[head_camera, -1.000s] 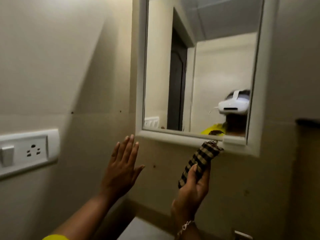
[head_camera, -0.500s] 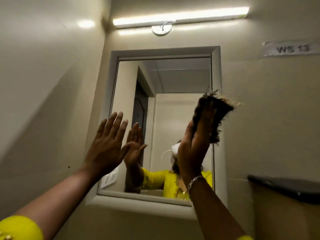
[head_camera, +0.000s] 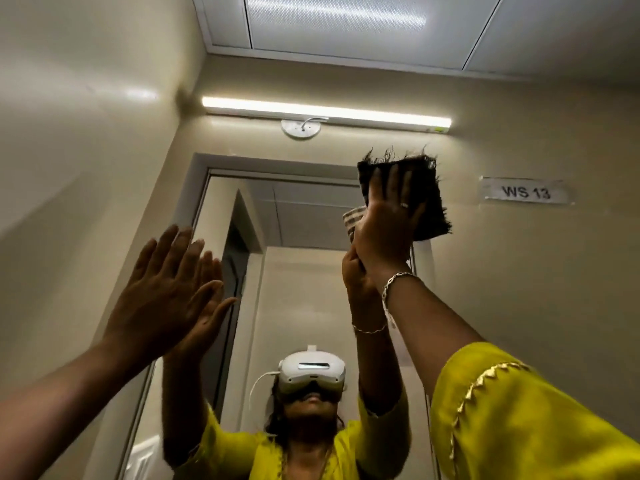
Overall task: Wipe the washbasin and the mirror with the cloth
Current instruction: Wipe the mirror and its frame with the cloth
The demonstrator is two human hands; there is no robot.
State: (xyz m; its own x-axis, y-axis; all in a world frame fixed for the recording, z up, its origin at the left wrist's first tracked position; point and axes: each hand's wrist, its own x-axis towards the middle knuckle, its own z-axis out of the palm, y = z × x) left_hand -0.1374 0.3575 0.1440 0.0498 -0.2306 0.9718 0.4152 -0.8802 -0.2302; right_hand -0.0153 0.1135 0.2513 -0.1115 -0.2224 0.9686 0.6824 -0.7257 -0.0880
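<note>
The white-framed mirror (head_camera: 294,216) hangs on the wall straight ahead and shows my reflection with both arms raised. My right hand (head_camera: 391,220) presses the dark checked cloth (head_camera: 427,188) flat against the mirror's top right corner, over the frame. My left hand (head_camera: 166,289) is held up with fingers spread by the mirror's left edge, holding nothing; whether it touches the frame I cannot tell. The washbasin is out of view below.
A lit tube light (head_camera: 325,112) runs along the wall above the mirror. A label reading WS 13 (head_camera: 524,192) is stuck on the wall to the right. The side wall (head_camera: 86,150) stands close on the left, the ceiling panel (head_camera: 346,22) overhead.
The view has tilted upward from the mirror's lower edge to its top. My right hand has carried the cloth up from the bottom frame to the top right corner. My left hand rose too.
</note>
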